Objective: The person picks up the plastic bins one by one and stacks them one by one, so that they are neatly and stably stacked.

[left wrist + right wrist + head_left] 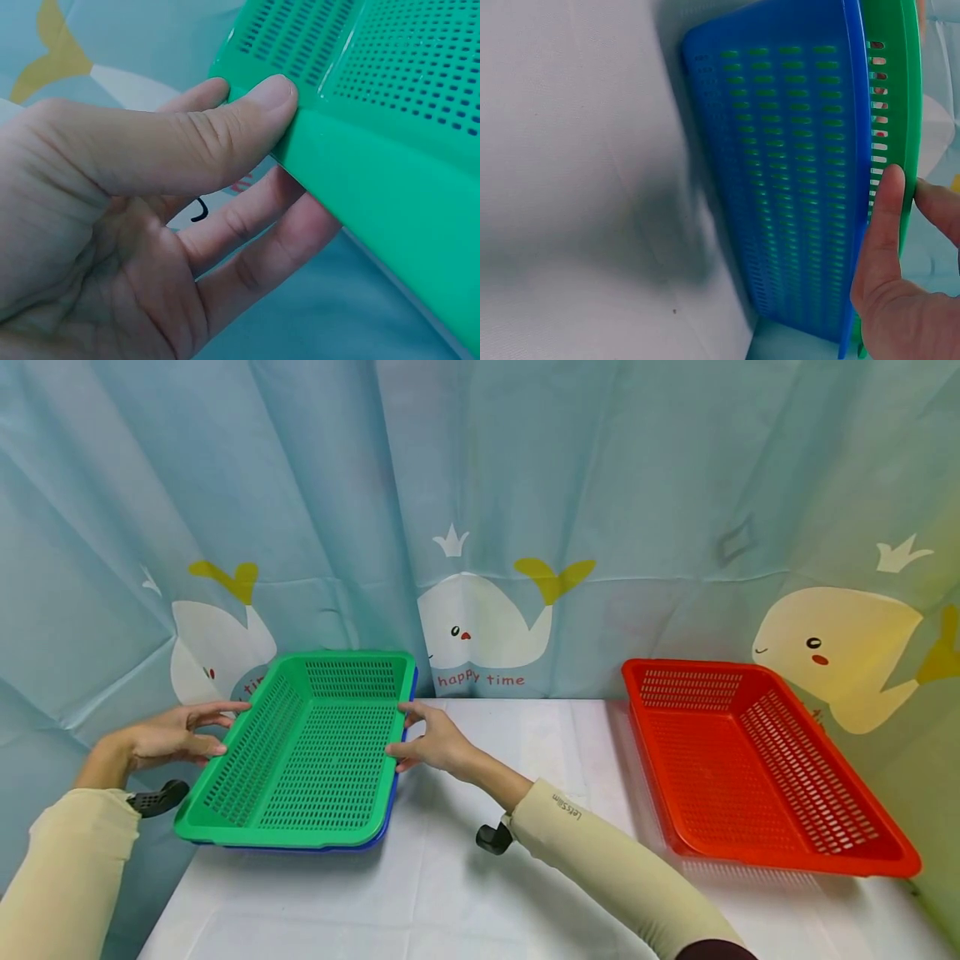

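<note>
Leftward, hands (176, 735) (442, 743) pinching green basket (330, 760) by rims (360, 187), tabletop (555, 735) stretching to red basket (727, 777)

A white table (465, 893), its smooth surface crossed by faint crease lines, carries baskets at both ends. At its left edge, a slotted blue basket (792, 176) rests base-down, a soft grey shadow falling beside it. At the right, well apart, sits a red basket (723, 777), set at a slant; a pale slotted band shows below its near rim, its nature unclear. A tiny dark speck (674, 310) marks the white surface between.
</note>
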